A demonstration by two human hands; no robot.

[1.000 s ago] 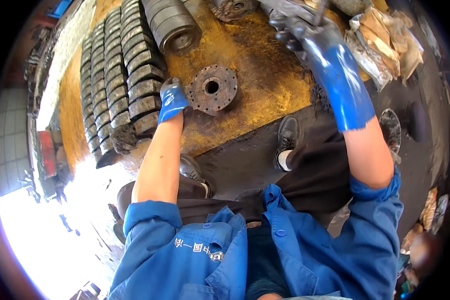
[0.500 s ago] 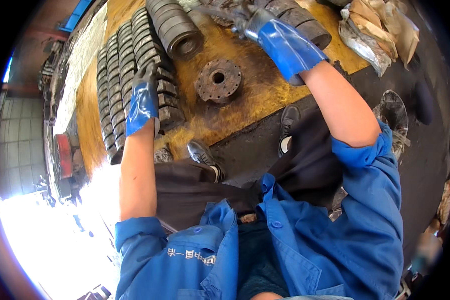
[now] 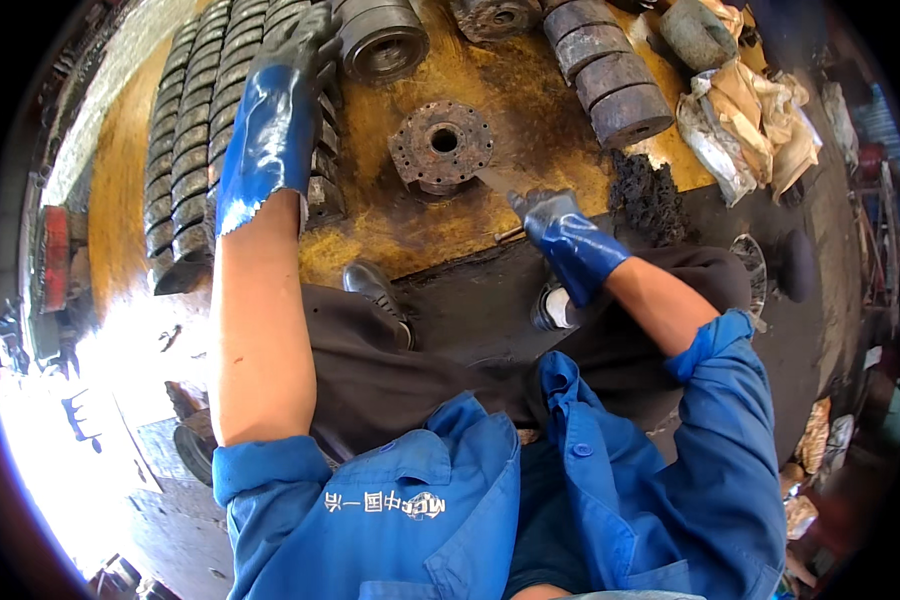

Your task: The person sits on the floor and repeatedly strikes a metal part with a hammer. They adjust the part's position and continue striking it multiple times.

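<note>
My left hand (image 3: 298,45), in a blue glove with a dark grey palm and fingers, rests on the near one of several dark spiral-ribbed screw shafts (image 3: 192,120), fingers stretched out beside a thick dark cylinder (image 3: 385,52). In my right hand (image 3: 550,213), gloved alike, is a flat-bladed scraper (image 3: 494,181); the fingers close round its handle. Its blade points up and left, toward the lower right edge of a rusty round flange (image 3: 420,150) with a centre hole and a ring of small holes. Whether the blade touches the flange I cannot tell.
Stained yellow sheeting (image 3: 530,100) lies under the parts. Short stacked cylinders (image 3: 620,90) stand to the right, near crumpled brown paper (image 3: 760,120) and a dark crumbly heap (image 3: 648,195). A rusty round part (image 3: 495,18) sits at the far edge. My shoes (image 3: 375,290) are close to the sheeting.
My right hand has come back from the far side, bringing the scraper close to the flange. My left hand has reached farther forward along the shafts. The view has shifted.
</note>
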